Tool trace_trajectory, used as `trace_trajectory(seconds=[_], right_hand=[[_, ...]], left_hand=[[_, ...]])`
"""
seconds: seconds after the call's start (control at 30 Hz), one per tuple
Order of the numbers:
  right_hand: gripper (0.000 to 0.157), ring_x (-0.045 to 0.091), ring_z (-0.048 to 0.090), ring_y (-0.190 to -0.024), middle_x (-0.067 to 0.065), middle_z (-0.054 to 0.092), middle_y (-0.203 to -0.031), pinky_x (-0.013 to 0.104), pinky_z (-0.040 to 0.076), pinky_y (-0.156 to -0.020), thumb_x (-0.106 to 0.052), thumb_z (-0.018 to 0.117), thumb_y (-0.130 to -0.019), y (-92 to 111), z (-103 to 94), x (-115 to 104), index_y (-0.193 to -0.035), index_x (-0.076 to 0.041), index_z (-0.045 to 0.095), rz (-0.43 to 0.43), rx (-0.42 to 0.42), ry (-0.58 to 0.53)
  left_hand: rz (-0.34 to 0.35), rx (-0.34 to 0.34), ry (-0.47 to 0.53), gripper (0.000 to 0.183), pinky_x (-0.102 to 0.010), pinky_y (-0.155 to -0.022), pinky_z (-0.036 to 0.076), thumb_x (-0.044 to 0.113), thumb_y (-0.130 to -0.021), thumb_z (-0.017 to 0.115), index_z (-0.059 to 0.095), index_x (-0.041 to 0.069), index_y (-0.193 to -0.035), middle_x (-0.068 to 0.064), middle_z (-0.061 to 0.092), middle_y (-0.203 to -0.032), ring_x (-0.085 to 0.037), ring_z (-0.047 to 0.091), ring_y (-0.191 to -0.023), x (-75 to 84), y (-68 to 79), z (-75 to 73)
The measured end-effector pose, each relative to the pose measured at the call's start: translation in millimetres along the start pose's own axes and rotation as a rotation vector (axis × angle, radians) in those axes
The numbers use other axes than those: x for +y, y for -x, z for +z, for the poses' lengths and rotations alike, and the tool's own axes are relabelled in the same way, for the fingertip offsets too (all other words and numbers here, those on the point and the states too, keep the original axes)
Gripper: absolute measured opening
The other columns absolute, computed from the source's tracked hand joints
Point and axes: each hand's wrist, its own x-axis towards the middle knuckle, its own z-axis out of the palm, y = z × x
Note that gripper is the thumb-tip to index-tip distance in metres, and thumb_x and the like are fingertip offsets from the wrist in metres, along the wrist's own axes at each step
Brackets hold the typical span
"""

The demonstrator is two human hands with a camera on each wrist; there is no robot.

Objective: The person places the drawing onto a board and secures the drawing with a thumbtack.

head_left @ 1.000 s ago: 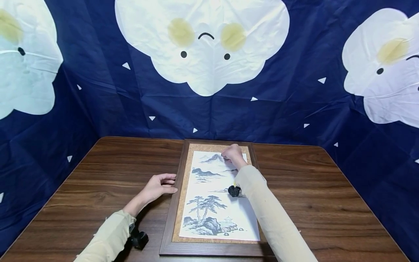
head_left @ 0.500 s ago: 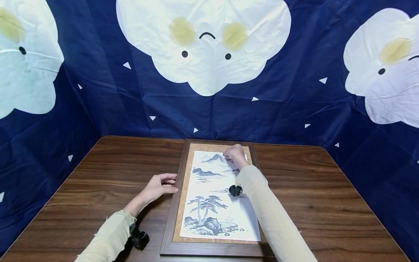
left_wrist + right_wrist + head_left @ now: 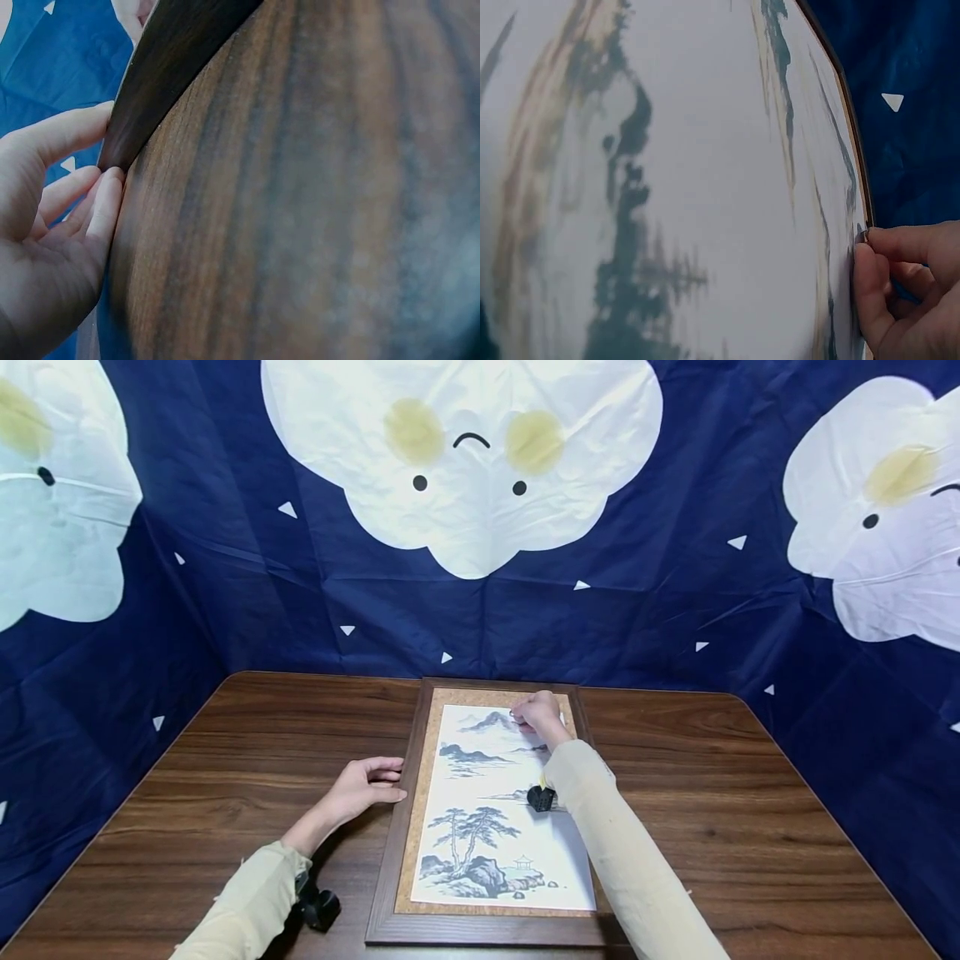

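Observation:
A cork board (image 3: 427, 785) in a dark wooden frame lies on the table. On the cork lies a white sheet printed with an ink landscape (image 3: 465, 785). My right hand (image 3: 538, 714) is over the sheet's upper right part, thumb and forefinger pinching a small dark thing (image 3: 864, 236) against the paper. Its kind is mostly hidden by the fingertips. At the frame's left side, my left hand (image 3: 363, 791) touches the wooden edge with thumb and fingers somewhat apart. In the left wrist view, those fingertips meet the frame's side (image 3: 161, 75).
The brown wood-grain table (image 3: 697, 827) extends on both sides of the board. Behind it hangs a dark blue cloth (image 3: 637, 618) with white clouds and small triangles. A black wrist camera (image 3: 540, 797) hangs under the right sleeve, over the sheet.
Almost nothing differs. The right hand shifts very slightly over the same spot of the sheet, while the left hand and the board stay where they are.

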Motion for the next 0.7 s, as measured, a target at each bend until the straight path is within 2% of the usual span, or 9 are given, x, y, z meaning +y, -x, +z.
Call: trace_trajectory(seconds=[0.43, 0.7], right_hand=[[0.010, 0.010, 0.053, -0.053, 0.010, 0.067, -0.079, 0.023, 0.049, -0.047, 0.002, 0.061, -0.077, -0.7, 1.1, 2.8, -0.079, 0.000, 0.070, -0.060, 0.018, 0.034], [0.008, 0.007, 0.054, -0.053, 0.012, 0.068, -0.087, 0.020, 0.049, -0.047, 0.006, 0.061, -0.076, 1.4, -1.0, 7.5, -0.077, 0.004, 0.069, -0.124, 0.000, 0.003]], left_hand=[[-0.007, -0.002, 0.009, 0.053, -0.016, -0.075, 0.046, 0.001, -0.073, 0.071, 0.049, -0.016, -0.119, -0.029, 0.054, -0.117, -0.036, 0.053, -0.105, -0.2, -0.5, -0.8], [-0.010, 0.004, 0.011, 0.053, -0.017, -0.075, 0.046, 0.000, -0.073, 0.071, 0.049, -0.016, -0.118, -0.028, 0.054, -0.117, -0.036, 0.053, -0.104, 0.5, 0.3, 0.1]])
